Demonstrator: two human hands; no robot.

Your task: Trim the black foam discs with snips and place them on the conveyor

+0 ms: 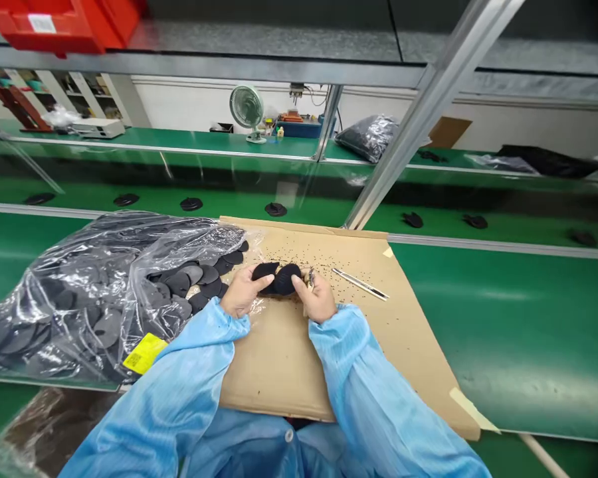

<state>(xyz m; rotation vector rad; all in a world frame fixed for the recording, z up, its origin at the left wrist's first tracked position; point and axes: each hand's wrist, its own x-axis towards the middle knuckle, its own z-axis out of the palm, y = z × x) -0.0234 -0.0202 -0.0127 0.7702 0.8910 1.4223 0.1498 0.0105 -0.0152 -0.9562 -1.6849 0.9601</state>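
Observation:
Over the cardboard sheet (279,358), my left hand (242,290) pinches a black round piece (265,271). My right hand (319,297) grips a second black disc (288,279) beside it; the two pieces touch or overlap. A small metal tool (311,277) also sits in my right hand, mostly hidden by the fingers. Small dark crumbs are scattered on the cardboard around both hands. To the right lies a slim metal cutter or tweezers-like tool (360,284). Loose dark discs (209,275) spill from a clear plastic bag (99,285) left of my left hand.
Behind the cardboard, a green conveyor belt (239,207) carries several black pieces, one being a folded disc (276,210). A slanted metal post (423,119) rises at its edge. Overhead hangs a red bin (64,26); a green fan (246,107) stands farther back.

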